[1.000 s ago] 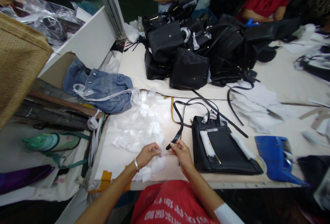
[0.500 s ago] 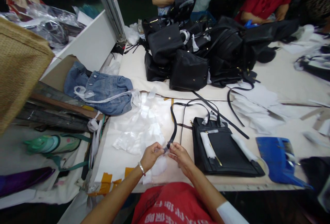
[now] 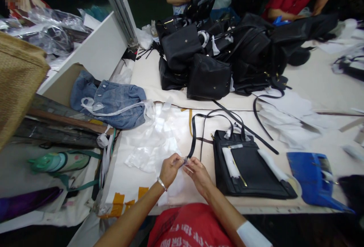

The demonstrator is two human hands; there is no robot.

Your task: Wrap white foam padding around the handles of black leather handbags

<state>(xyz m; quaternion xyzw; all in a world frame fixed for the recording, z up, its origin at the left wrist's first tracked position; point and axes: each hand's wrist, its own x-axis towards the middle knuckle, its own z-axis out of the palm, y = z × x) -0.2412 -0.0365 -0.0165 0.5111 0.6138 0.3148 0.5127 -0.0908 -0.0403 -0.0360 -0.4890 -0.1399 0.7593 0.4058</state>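
Near edge: the desk (image 3: 190, 196) shows a pale strip between the fingers and the red shirt (image 3: 190, 224).
Left side: clear plastic pieces (image 3: 150, 146) spread just beside the fingers.
Right side: a pale gap, then the black bag (image 3: 253, 163), with a blue dustpan (image 3: 313, 175) past it.
Left hand (image 3: 170, 169): fingers pinch the strap's tip.
Right hand (image 3: 199, 173): thumb and forefinger pinch beside it, other fingers loosely bent.
Strap (image 3: 193, 137): narrow, black, end between the fingers, curving away beyond them.
Bag: lying flat, white wrapping on its front.
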